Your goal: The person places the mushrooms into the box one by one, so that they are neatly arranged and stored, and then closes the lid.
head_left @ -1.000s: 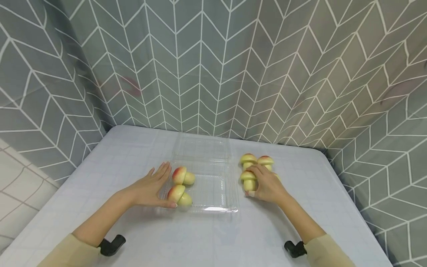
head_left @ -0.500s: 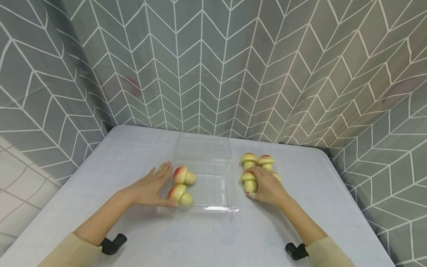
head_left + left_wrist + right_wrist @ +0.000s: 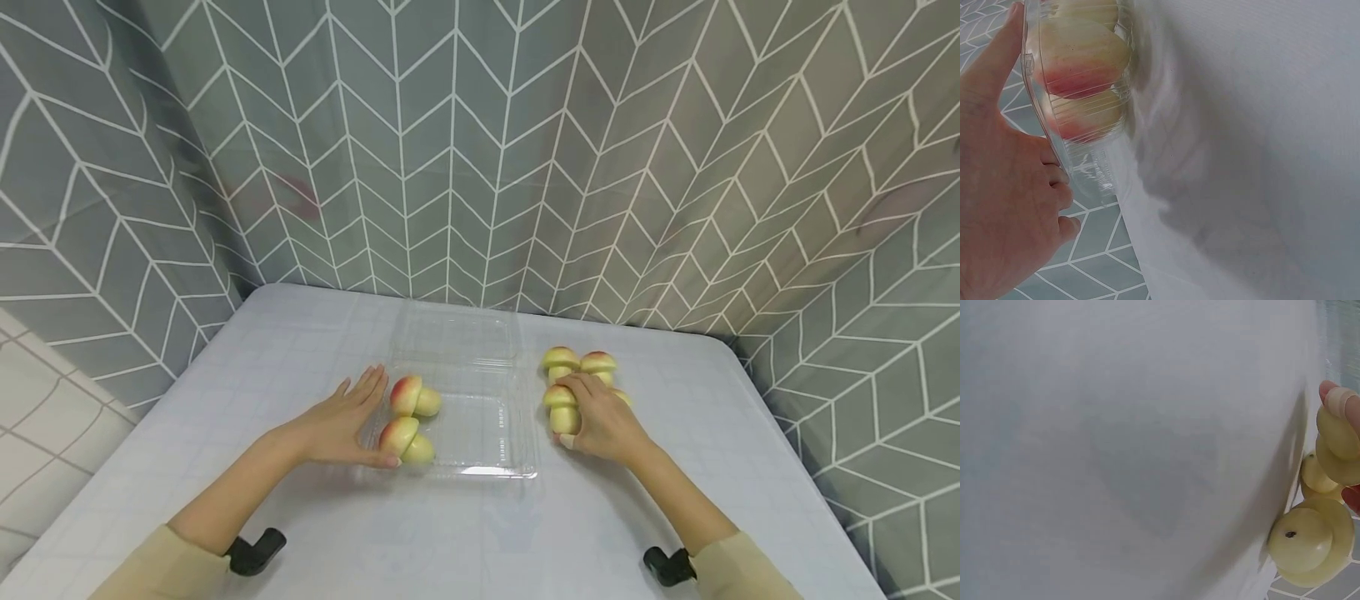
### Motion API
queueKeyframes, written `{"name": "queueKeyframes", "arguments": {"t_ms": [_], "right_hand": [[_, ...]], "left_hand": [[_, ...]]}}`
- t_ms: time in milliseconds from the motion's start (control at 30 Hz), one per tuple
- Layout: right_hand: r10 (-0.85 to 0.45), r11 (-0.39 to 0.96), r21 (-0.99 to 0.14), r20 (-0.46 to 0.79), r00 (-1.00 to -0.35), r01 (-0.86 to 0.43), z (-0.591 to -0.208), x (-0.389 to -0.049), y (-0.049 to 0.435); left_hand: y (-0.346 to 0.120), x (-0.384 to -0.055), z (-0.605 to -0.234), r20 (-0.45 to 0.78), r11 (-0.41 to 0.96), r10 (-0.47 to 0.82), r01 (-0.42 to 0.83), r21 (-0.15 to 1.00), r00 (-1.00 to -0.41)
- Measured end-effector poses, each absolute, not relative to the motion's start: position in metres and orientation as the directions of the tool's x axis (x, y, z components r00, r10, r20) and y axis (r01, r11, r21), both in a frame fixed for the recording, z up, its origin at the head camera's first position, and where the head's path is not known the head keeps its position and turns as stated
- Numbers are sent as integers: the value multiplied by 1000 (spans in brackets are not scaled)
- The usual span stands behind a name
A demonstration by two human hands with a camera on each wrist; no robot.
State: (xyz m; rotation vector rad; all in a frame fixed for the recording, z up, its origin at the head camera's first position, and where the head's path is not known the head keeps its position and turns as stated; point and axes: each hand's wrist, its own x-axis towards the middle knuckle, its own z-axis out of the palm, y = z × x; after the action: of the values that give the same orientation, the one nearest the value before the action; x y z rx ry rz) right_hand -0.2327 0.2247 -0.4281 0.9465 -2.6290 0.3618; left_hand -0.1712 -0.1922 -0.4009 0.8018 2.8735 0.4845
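My left hand lies along the left edge of a clear plastic clamshell box, fingers spread straight and thumb at the front corner. In the left wrist view the thumb and fingers lie at the rim. Inside the box, along its left side, lie two mushroom-shaped pieces, pale yellow with reddish caps. To the right of the box, my right hand grips another mushroom-shaped piece, thumb on the stem side and fingers over the cap. The right wrist view shows this piece between thumb and fingers.
Behind the right hand stand two more mushroom-shaped pieces, and a further one is mostly hidden by that hand. The box's lid lies folded back towards the patterned curtain. A white cloth covers the table.
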Motion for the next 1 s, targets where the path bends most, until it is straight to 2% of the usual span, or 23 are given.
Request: {"name": "queueKeyframes", "arguments": {"t_ms": [267,467,733,1000], "right_hand": [[-560,746,-123,417,-716,-655,-420,-231,222],[-536,740,-176,429,-727,-649,-408,-231,219],[-517,700,-215,504,-692,-681,-388,-235,212],[-508,672,-252,528,-681,-697,-367,-228,191]], "left_hand": [[-192,-171,-397,-38,810,527,488,325,-849],[-192,-171,-398,-44,810,525,484,331,-850],[-192,-171,-400,-16,799,532,496,338,-846],[-192,-171,-399,-53,814,520,476,332,-853]]}}
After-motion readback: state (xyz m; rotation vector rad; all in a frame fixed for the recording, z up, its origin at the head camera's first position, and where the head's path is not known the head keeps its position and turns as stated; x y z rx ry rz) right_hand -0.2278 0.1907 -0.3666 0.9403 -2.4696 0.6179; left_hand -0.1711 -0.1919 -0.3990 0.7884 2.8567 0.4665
